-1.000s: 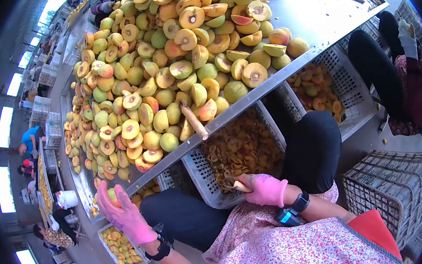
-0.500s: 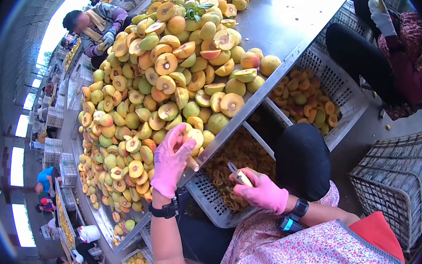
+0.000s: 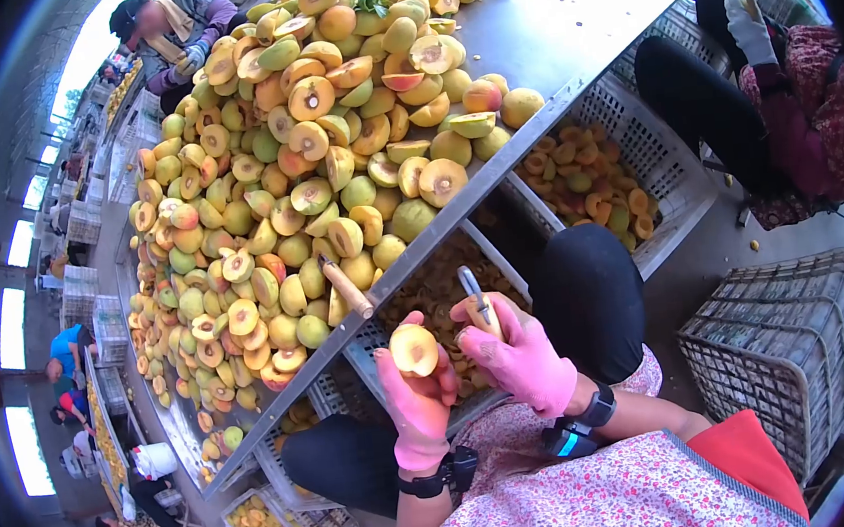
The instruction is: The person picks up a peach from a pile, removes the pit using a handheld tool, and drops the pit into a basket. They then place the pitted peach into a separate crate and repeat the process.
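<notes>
In my left hand (image 3: 417, 409) is a peach half (image 3: 414, 351), its yellow cut face turned up and a pit hollow at its middle. My fingers curl round its sides. A short pale-handled pitting tool with a curved metal loop (image 3: 470, 284) is gripped in my right hand (image 3: 526, 360), just to the right of the fruit. Pink gloves cover both hands. Beyond them, a large heap of peach halves (image 3: 321, 197) lies on the metal table (image 3: 552, 26). A wooden-handled tool (image 3: 346, 287) rests against the table's raised edge, its tip among the peaches.
Under the table edge stands a crate of scraps (image 3: 425, 298), close to my knees. Farther right is a crate (image 3: 671, 186) holding peach halves. A tall slatted crate (image 3: 782, 357) stands on the floor. Another person (image 3: 822, 128) sits at right; other people work at left.
My left hand has drawn back from the heap toward my lap, bringing a peach half with it. My right hand has risen slightly, still gripping the pitting tool. The view has shifted a little.
</notes>
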